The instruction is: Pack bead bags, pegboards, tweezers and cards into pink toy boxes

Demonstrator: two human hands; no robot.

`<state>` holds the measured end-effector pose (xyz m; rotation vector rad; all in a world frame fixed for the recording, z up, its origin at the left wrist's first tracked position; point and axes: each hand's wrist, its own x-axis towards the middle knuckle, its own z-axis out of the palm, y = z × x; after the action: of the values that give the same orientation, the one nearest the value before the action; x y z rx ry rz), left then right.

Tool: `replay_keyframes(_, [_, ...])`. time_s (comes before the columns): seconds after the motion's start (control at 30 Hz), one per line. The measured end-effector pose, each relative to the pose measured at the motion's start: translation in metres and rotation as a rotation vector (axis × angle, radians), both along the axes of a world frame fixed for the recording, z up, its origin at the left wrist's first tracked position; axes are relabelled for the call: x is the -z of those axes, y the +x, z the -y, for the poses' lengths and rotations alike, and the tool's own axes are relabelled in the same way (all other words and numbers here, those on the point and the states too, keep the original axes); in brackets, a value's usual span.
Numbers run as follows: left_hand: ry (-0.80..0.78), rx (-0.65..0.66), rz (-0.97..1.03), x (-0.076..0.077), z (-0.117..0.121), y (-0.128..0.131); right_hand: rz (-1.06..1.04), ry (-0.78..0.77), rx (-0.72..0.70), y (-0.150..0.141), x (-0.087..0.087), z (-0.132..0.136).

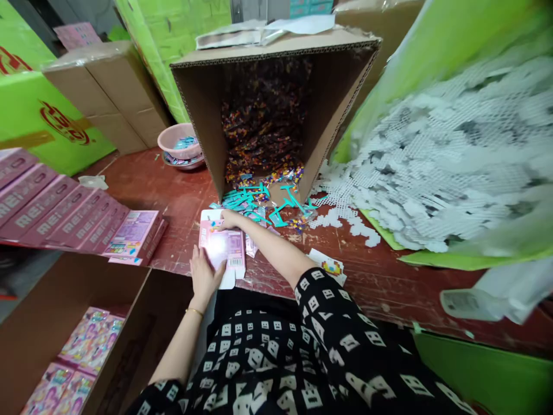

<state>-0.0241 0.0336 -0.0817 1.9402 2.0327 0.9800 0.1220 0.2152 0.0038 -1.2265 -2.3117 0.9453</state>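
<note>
As the pink carton [224,245] is lying in front of the big box [205,109], the left hand [205,278] is seemingly steadying it, fingers spread; the right hand [232,220] is touching its far end, finger grip unclear.

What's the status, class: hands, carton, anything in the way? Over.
Left hand spread on pink carton; right hand at its far end. White end flaps open. Teal plastic pieces close beyond.

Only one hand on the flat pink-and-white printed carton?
No, the left hand and right hand both touch the flat pink-and-white printed carton.
</note>
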Motion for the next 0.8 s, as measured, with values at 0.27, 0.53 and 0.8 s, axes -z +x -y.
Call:
replay_keyframes(0.27, [-0.075,0.178,0.497,-0.115,0.018,0.008,-0.595,0.209,-0.352,0.038,-0.105,0.077])
replay_keyframes(0.53, [-0.494,0.454,1.036,-0.092,0.072,0.095,-0.657,0.251,0.658,0.146,-0.051,0.220])
replay_keyframes(0.8, [-0.235,0.417,0.733,-0.053,0.021,0.134,-0.777,-0.076,0.679,0.162,0.047,0.251])
